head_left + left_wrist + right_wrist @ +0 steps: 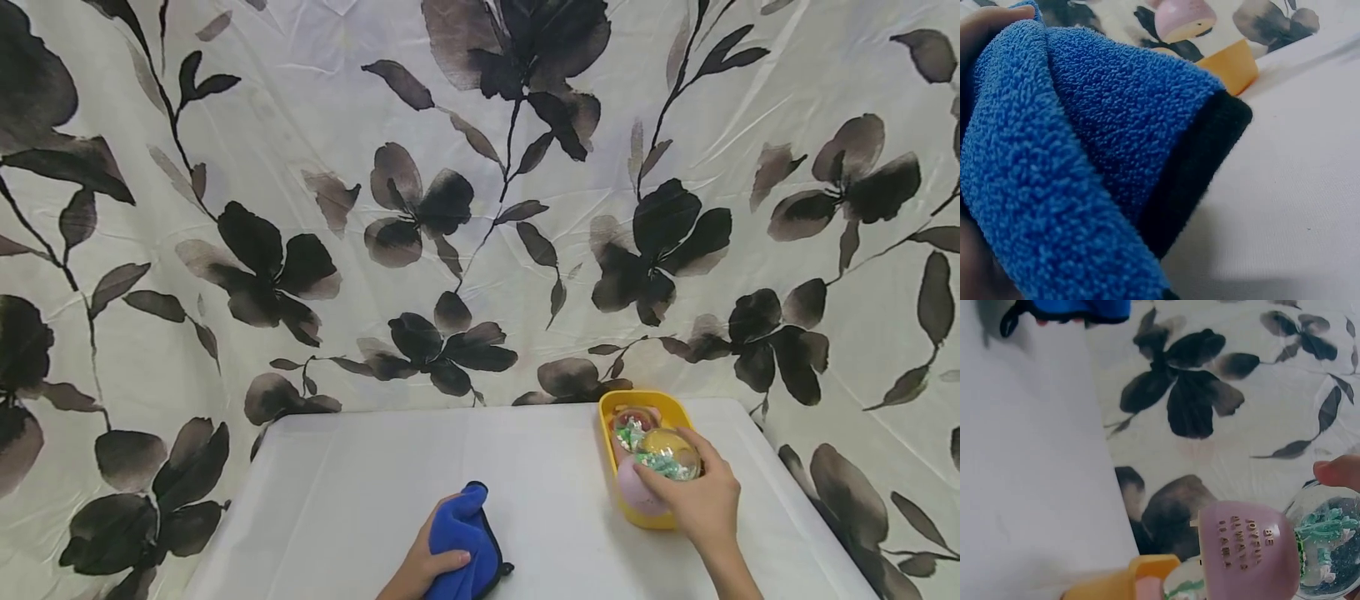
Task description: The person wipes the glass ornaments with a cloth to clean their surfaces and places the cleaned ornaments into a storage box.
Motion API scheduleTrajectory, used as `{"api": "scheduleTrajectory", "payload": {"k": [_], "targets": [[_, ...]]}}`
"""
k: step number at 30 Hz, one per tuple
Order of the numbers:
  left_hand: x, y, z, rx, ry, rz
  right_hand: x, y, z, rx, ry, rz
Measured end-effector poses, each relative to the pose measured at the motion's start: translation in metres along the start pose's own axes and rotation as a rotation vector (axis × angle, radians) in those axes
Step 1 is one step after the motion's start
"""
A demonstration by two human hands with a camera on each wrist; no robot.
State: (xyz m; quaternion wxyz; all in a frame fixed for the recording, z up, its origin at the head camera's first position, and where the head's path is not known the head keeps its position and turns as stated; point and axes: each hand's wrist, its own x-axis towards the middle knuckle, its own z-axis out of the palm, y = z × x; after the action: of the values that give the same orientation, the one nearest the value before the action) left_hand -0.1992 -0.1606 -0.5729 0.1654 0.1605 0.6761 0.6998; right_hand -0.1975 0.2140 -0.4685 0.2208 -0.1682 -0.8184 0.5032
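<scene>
My left hand [422,565] grips a bunched blue towel [459,533] with a black edge and a small loop, above the white table. In the left wrist view the folded towel [1085,144] hides most of that hand. My right hand [708,502] holds a snow globe [670,457] by its clear dome, tilted over a yellow tray [651,520]. The globe's lavender base [1247,550] carries raised gold lettering, and green and white figures show inside the dome [1329,544]. Another snow globe [632,427] lies in the tray, partly hidden behind the held one.
The white table [360,492] spreads under both hands, with the yellow tray near its back right. A pale cloth backdrop [540,267] with dark flowers hangs behind the table and also shows along its sides.
</scene>
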Motion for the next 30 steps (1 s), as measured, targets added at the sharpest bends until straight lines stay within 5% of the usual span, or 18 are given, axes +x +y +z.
{"api": "scheduleTrajectory", "payload": {"k": [21, 30], "targets": [[-0.008, -0.011, -0.001, -0.086, -0.055, -0.091, 0.022, 0.040, -0.010, -0.031, -0.030, 0.124], [-0.003, -0.014, -0.004, -0.044, -0.058, -0.036, 0.031, 0.058, -0.009, -0.075, 0.006, 0.132]]}}
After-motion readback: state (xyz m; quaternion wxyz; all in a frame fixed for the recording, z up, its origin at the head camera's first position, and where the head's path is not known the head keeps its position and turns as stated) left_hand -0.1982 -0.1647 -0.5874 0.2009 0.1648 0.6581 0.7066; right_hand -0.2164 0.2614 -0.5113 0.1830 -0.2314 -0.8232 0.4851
